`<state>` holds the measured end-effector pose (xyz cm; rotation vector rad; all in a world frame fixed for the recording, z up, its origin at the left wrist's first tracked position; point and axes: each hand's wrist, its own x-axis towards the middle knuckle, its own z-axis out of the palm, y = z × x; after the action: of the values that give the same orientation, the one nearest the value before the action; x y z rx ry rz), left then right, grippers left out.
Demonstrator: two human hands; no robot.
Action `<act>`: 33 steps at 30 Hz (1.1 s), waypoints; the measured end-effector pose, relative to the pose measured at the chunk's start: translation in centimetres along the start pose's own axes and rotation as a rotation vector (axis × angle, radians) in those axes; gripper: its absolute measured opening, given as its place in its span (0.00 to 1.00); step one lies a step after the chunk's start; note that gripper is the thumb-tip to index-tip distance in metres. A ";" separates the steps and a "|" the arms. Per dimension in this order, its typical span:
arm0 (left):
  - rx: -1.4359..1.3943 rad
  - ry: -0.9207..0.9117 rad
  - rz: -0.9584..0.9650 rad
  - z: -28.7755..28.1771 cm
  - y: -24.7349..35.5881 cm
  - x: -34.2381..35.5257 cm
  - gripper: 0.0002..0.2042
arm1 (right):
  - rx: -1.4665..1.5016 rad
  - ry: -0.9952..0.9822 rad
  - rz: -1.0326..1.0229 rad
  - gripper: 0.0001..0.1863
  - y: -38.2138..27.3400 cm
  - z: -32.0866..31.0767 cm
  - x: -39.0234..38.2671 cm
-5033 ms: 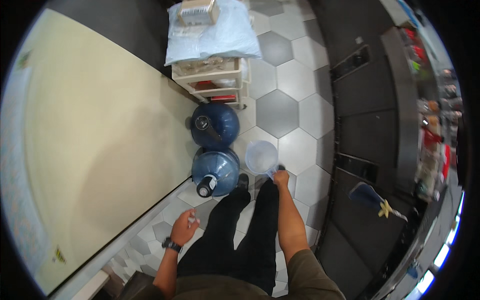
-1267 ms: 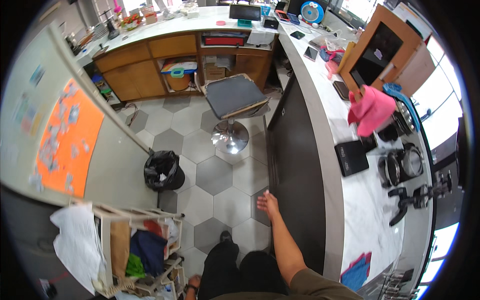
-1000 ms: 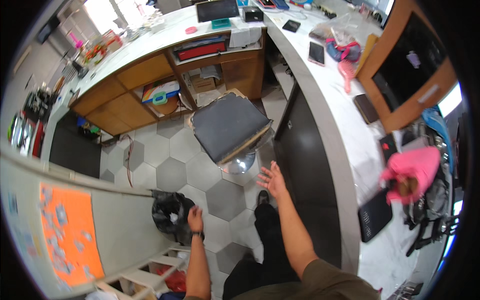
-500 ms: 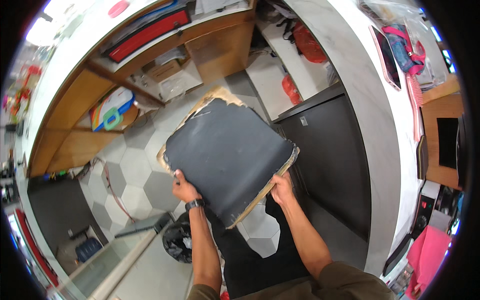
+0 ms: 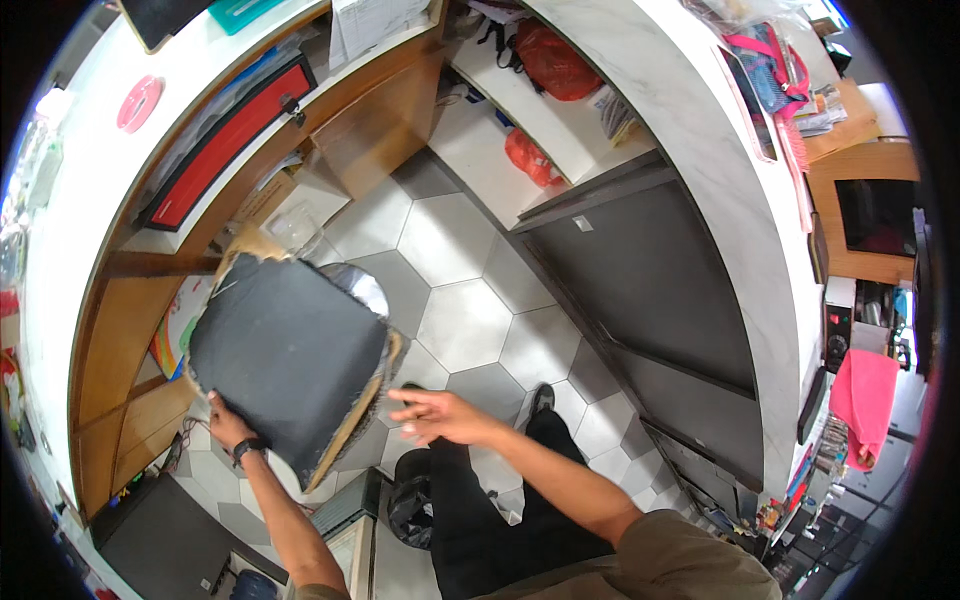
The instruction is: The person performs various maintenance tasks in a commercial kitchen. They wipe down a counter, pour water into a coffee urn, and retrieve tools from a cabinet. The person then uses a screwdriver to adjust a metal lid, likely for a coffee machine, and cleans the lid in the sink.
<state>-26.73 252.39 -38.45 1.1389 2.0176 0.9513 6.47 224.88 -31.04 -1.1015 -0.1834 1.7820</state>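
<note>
A square stool seat [image 5: 291,355] with dark padding, torn edges and pale board showing is tilted at the left of the view, over a round metal part [image 5: 362,287]. My left hand [image 5: 228,428] grips the seat's lower left edge, a dark watch on that wrist. My right hand [image 5: 440,417] is just right of the seat's edge, fingers spread, holding nothing. My legs and shoes are below it.
Curved counters [image 5: 775,410] run around me, with wooden cupboards [image 5: 365,125], open shelves holding red bags [image 5: 553,60] and dark panels [image 5: 640,285] at right. A black-lined bin [image 5: 410,505] stands by my legs; hexagonal floor tiles [image 5: 458,325] lie between.
I have walked up to the stool from beside the trolley, no longer carrying the jug. Since half a second ago the seat has shifted left, and my right hand has let go of it.
</note>
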 end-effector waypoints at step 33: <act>0.342 -0.490 0.447 -0.8 4.3 -39.6 0.16 | -2.938 0.027 0.762 0.18 0.8 -49.9 -13.0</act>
<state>-8.45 218.60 -27.83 1.8568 1.5828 0.4548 44.29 197.10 -52.46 1.2286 1.3850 -0.2004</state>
